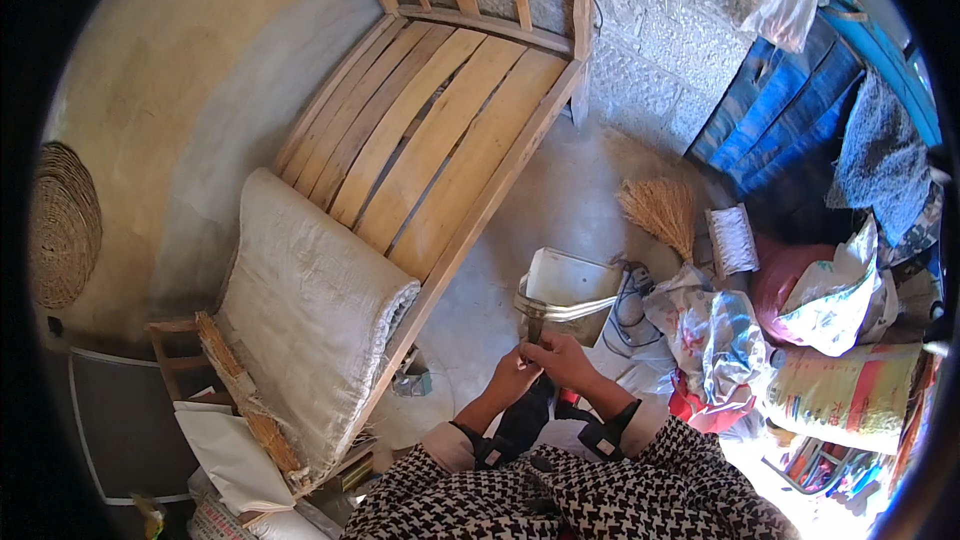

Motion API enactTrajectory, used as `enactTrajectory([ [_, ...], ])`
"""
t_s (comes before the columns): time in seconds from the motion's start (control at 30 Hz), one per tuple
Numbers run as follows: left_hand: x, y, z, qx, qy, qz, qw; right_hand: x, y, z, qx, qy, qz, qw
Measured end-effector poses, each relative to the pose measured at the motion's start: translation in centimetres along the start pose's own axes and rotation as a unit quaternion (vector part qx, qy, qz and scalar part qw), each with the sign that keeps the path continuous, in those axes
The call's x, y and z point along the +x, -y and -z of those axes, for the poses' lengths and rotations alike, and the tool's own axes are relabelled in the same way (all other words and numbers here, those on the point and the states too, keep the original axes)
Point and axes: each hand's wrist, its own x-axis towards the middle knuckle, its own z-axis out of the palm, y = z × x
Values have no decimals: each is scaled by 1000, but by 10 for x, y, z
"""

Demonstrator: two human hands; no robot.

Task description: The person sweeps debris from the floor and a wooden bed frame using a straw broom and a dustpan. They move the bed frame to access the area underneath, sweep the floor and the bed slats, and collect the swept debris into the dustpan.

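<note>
Both hands meet in front of my body at the lower middle. My left hand [508, 380] has its fingers closed, and my right hand [565, 358] is pinched against it. Between them a short, narrow brownish piece [536, 326] sticks up past the fingertips; its kind is too small to make out. Just beyond the fingers is a whitish open plastic bin [572, 278] on the floor, and the brown piece overlaps its near left edge in the view. Whether the two touch I cannot tell.
To the left stands a wooden slatted bed [440, 160] with a folded pale mattress [305, 310]. A straw broom [660, 210], dark cables [630, 305] and stuffed plastic bags [715, 330] lie to the right. Blue fabric [780, 120] hangs at the back right.
</note>
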Motion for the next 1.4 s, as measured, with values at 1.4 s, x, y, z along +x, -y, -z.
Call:
enactTrajectory([
  [1.4,-4,191,97,291,-220,271,891,496,268,449,-459,-285,209,815],
])
